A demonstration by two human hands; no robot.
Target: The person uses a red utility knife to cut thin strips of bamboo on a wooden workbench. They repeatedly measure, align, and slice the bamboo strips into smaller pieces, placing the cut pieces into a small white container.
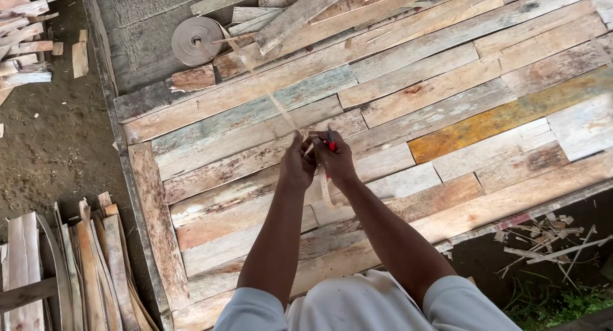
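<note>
Fingers (311, 141) pinch thin strip (268, 94) — running diagonally up-left toward roll (196, 40).

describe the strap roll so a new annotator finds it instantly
Start at the big panel of weathered planks filling the frame, then go to its far left corner. The roll of strap lies flat there beside loose boards, a pale tan coiled disc. It is the only round thing among straight wood, and a thin strip runs from it toward the hands.
</note>
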